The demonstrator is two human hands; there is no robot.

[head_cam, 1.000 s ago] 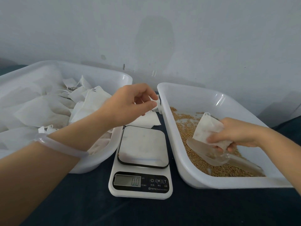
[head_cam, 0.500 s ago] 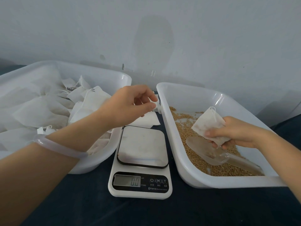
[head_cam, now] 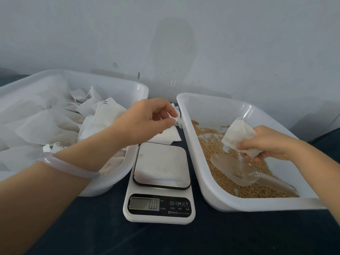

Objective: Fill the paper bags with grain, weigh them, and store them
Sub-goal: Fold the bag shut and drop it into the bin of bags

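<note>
Left hand [head_cam: 145,122]: empty paper bag [head_cam: 163,138] pinched by a corner.
Right hand [head_cam: 268,144]: second bag [head_cam: 237,136] gripped over grain [head_cam: 217,162].
Scale [head_cam: 160,162]: zero shown; weighing judged pending.

On the dark tabletop [head_cam: 110,236], a scale [head_cam: 160,166] sits between two white trays, the left hand [head_cam: 145,120] pinching a flat paper bag [head_cam: 165,136] beyond it, the right hand [head_cam: 266,144] gripping a crumpled paper bag [head_cam: 237,133] above the grain [head_cam: 217,159] and clear scoop [head_cam: 233,170].
</note>
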